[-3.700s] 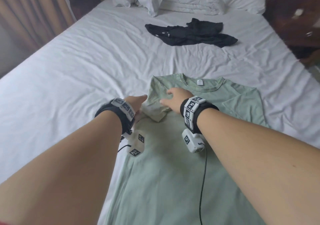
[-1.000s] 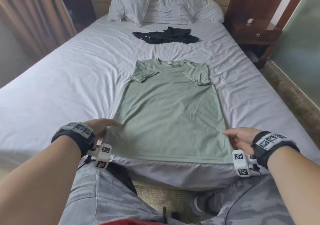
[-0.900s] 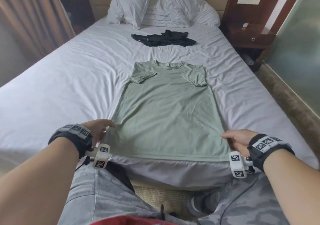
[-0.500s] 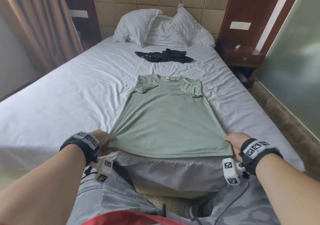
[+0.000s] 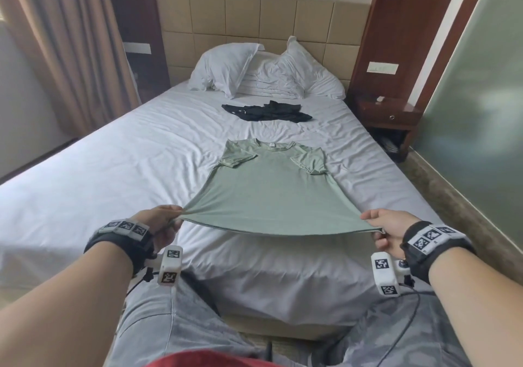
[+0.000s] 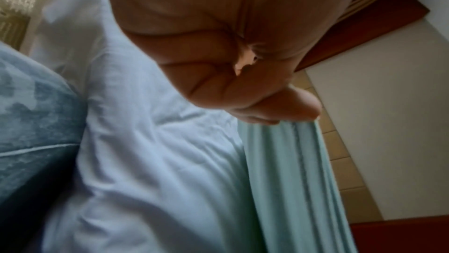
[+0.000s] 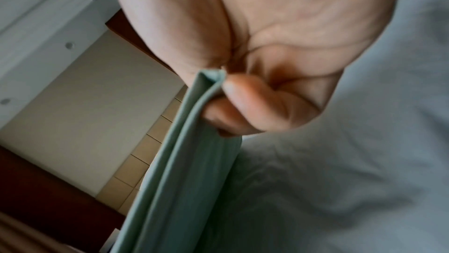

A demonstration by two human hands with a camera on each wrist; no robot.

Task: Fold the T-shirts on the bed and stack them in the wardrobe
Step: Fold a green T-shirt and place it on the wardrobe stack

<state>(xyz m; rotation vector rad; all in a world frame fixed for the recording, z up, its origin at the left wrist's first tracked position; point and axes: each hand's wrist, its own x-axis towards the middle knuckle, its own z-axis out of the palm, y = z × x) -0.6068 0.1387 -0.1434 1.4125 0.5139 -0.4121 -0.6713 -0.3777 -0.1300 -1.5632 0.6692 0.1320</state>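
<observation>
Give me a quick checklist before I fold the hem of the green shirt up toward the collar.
1. Left hand pinches the near left hem corner of the green T-shirt: ok.
2. Right hand pinches the near right hem corner: ok.
3. Both sleeves folded in over the shirt's body: ok.
4. Hem lifted off the bed and held taut between the hands: ok.
5. Collar end lies flat: ok.
6. Black T-shirt lies beyond the collar, clear of where the hem would land: ok. It is not yet folded.
</observation>
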